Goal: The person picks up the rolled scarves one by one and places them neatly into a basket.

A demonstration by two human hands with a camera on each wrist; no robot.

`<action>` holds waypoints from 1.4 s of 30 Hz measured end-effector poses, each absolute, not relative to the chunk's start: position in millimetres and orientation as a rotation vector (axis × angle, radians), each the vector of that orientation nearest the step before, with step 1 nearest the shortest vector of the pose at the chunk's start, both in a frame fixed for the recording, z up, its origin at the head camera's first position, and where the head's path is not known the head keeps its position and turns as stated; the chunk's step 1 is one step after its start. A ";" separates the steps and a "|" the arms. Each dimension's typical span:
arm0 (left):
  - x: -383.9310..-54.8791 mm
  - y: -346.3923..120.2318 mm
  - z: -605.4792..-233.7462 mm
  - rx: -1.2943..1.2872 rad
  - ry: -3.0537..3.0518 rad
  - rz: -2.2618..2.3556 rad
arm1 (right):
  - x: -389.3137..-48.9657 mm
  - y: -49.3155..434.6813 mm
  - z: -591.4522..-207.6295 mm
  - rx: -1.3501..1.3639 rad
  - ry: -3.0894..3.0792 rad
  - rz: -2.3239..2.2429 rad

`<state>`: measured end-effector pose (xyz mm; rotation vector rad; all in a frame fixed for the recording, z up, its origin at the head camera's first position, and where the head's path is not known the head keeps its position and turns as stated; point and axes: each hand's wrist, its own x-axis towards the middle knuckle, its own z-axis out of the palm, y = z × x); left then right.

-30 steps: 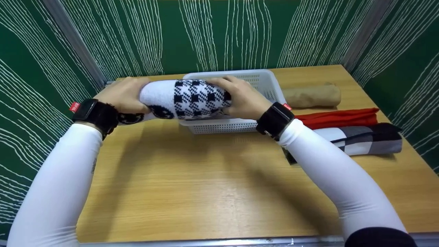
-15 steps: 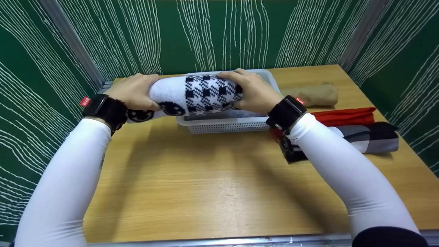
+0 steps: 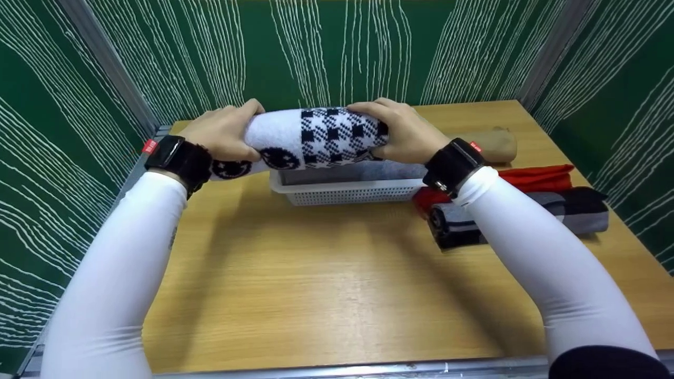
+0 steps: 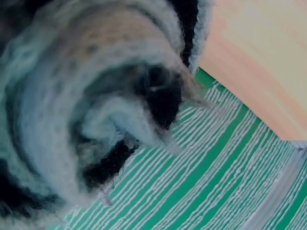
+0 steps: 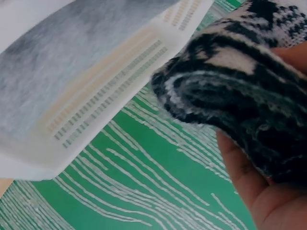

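Observation:
Both hands hold a rolled knit scarf (image 3: 326, 138), white with black houndstooth checks and round black motifs, up in the air above a white plastic basket (image 3: 347, 196). At the roll's left end, my left hand (image 3: 226, 131) grips it with thumb and fingers. My right hand (image 3: 408, 130) grips the opposite end. Coiled layers of the scarf (image 4: 120, 110) fill much of the left wrist view. The right wrist view shows the roll's dark end (image 5: 216, 96) between thumb and fingers. Grey fuzzy cloth (image 3: 368, 171) lies inside the basket, partly hidden by the roll.
On the table's right side lie a tan rolled cloth (image 3: 495, 146), a red folded cloth (image 3: 542, 179) and a grey, black and white checked roll (image 3: 584, 210). Green walls with white streaks (image 3: 284, 58) enclose the wooden table (image 3: 337, 284) at the back and sides.
Both hands have carried the scarf roll to the right and slightly up or away, over the basket. The grey cloth in the basket has come into view beneath it.

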<state>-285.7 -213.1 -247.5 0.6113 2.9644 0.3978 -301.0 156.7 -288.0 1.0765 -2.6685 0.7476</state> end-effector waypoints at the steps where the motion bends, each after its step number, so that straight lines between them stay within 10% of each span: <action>1: -286.9 -211.1 -247.8 0.622 2.972 0.384 | -302.0 158.9 -288.1 1.076 -2.669 0.750; 42: -333.2 -146.3 -271.7 0.724 3.038 0.299 | -337.4 211.0 -297.2 0.908 -2.779 0.732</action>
